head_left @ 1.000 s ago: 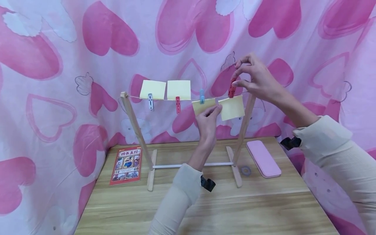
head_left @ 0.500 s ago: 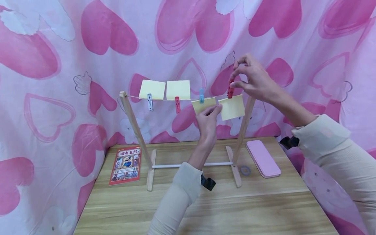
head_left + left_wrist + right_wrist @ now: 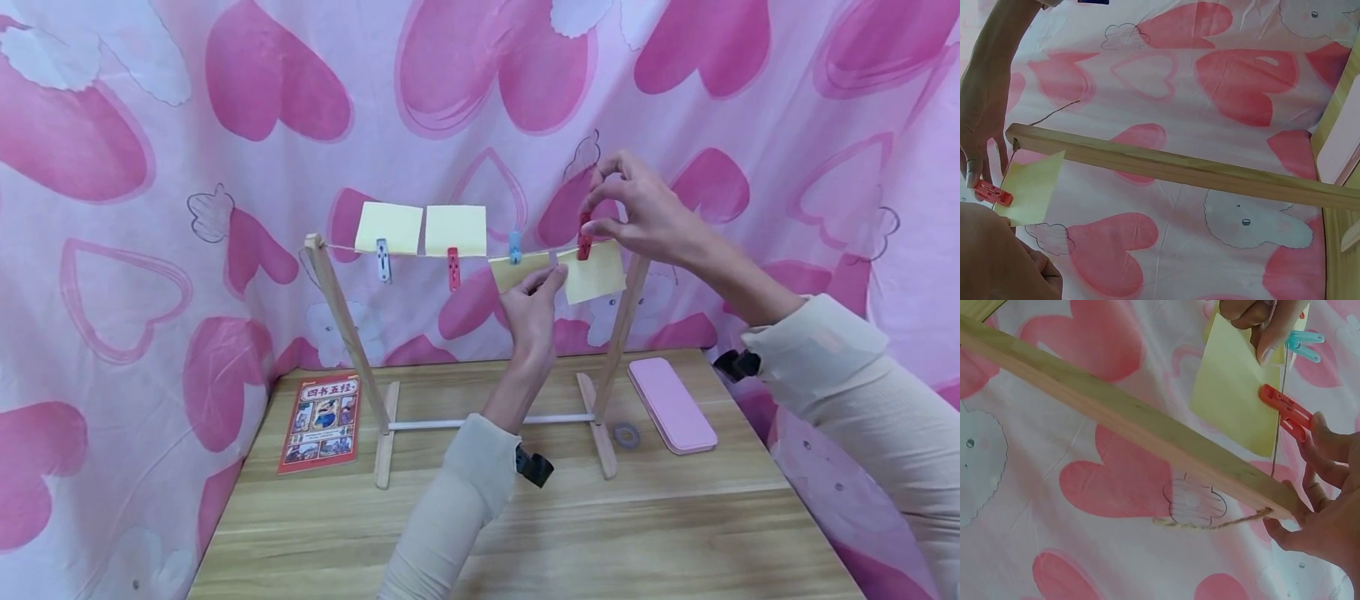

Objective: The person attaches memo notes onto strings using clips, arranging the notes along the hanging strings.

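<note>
My right hand (image 3: 637, 204) pinches a red clothespin (image 3: 584, 239) between thumb and finger. The clothespin's tip overlaps the top edge of a yellow sticky note (image 3: 596, 277) at the string; the right wrist view shows its jaws over the note (image 3: 1235, 387) and the string. With thumb and fingertips, my left hand (image 3: 528, 321) pinches this note's left corner. Directly left, a light-blue clothespin (image 3: 515, 247) holds another yellow note (image 3: 510, 271), partly hidden by my left hand. Further left, two notes stand up from the string, with a white clothespin (image 3: 384, 261) and a red-pink clothespin (image 3: 453, 268).
The string runs between wooden posts (image 3: 341, 312) of a stand with a white crossbar (image 3: 427, 425) on the table (image 3: 637, 533). A red booklet (image 3: 322, 421) lies left; a grey ring (image 3: 627, 435) and pink case (image 3: 672, 406) lie right. A heart-patterned curtain hangs behind.
My right hand and the red clothespin have moved down and slightly left, so the clothespin overlaps the note's top edge more. My left hand stays nearly still on the note.
</note>
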`<state>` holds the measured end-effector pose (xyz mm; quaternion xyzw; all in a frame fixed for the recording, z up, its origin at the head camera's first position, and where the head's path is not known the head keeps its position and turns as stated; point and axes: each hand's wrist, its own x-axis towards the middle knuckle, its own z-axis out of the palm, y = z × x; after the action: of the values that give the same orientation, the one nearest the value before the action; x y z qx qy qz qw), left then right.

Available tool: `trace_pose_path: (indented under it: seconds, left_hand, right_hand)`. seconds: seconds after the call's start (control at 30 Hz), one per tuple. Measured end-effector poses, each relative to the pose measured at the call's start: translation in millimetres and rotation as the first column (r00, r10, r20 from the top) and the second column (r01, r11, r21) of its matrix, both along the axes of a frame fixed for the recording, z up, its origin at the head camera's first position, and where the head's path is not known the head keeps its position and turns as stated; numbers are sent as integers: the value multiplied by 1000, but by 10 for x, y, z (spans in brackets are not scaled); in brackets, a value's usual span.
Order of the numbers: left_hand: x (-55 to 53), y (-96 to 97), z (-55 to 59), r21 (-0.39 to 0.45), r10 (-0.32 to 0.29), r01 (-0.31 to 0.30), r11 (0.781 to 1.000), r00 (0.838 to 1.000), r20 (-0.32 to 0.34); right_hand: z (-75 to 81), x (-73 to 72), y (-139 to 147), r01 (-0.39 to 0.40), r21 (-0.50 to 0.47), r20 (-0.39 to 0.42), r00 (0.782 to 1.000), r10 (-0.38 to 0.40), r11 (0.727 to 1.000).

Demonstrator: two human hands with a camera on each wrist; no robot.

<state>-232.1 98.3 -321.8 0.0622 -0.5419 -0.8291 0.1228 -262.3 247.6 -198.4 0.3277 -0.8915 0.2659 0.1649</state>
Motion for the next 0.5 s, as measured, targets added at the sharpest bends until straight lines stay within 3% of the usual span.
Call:
trace_pose_path:
  seconds: [0.5]
  left_hand:
    - [40, 12, -52, -4, -22, 22, 1000, 1000, -13]
  right_hand:
    - [-10, 53, 93, -12, 19, 13, 1000, 12, 1000]
